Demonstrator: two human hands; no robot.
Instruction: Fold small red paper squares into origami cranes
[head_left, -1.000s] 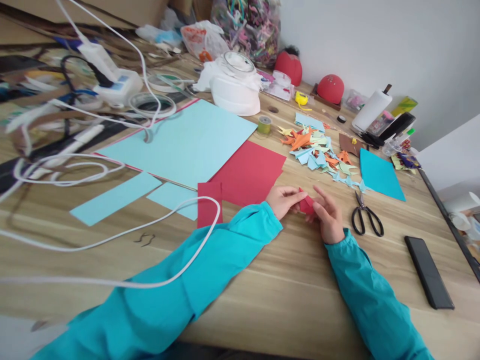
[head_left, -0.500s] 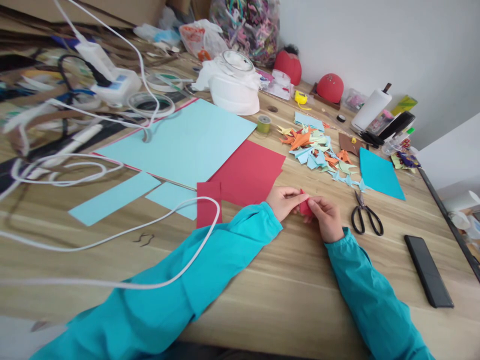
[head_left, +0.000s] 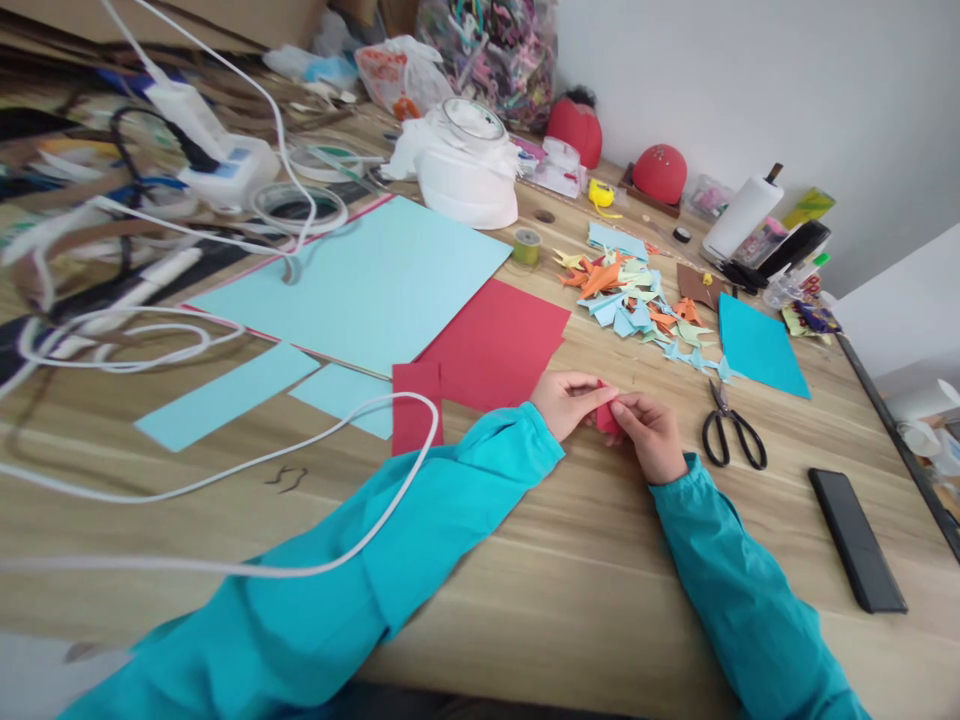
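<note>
Between my two hands is a small folded piece of red paper, held just above the wooden table. My left hand pinches its upper left side with thumb and fingers. From the right, my right hand grips the same paper, thumb on the face toward me. The fingers hide part of its folds. Beyond the hands lies a pile of folded paper cranes in orange, pale blue and yellow-green. Red paper sheets lie to the left of my hands, and black-handled scissors rest to the right.
Large light-blue sheets and cut strips cover the left side. A white cable loops over my left sleeve. At the right are a phone and a teal sheet. A power strip and tape rolls sit at the back left.
My right thumb has shifted slightly up and left on the red paper, and the paper's upper tip shows less. Both hands keep hold in nearly the same place.
</note>
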